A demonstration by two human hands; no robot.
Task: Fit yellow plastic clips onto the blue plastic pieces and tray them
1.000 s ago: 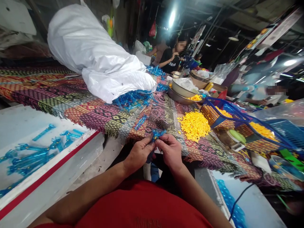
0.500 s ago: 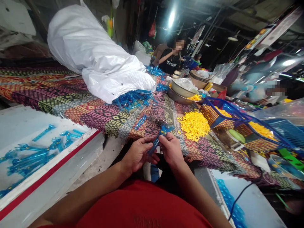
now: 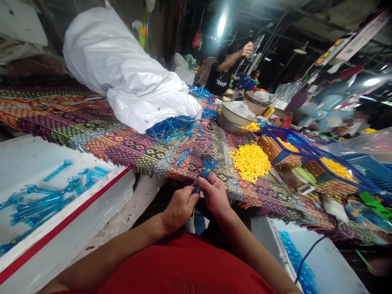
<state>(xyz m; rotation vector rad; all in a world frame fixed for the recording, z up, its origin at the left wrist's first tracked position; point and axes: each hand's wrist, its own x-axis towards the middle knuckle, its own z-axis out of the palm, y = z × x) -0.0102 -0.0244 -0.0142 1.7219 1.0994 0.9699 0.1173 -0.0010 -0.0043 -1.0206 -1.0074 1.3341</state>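
My left hand point(image 3: 181, 204): grasping, thumb and fingers closed on the lower end of the translucent blue plastic piece with a narrow shaft and a flared head point(image 3: 210, 163).
My right hand point(image 3: 217, 195): grasping too, thumb and fingers pinching the same piece higher on the shaft, just beside my left.
Blue piece: between my hands at the table's near edge, tilted, flared head pointing away from me.
Table cover: a multicoloured, fringed, geometric-patterned woven cloth point(image 3: 116, 152).
Just beyond the piece: a small pile of tiny dark bits point(image 3: 201, 159), partly hidden; to its left, slim clear-blue plastic strips point(image 3: 183, 157).
To the right: a heap of small bright yellow plastic parts point(image 3: 251, 162), then a blue-rimmed lattice basket point(image 3: 277, 154) holding more yellow parts.
Farther out: stacked round metal bowls point(image 3: 235, 115), with clear plastic in the upper one.
Sack: large, white, crinkled point(image 3: 122, 65), lying on the cloth, with jumbled blue plastic parts point(image 3: 173, 128) at its mouth.
Left of me: a white box with a red stripe point(image 3: 82, 228), blue pieces with yellow spots point(image 3: 39, 206) inside.
Across the table: a person in a black printed shirt point(image 3: 219, 83), one arm raised.
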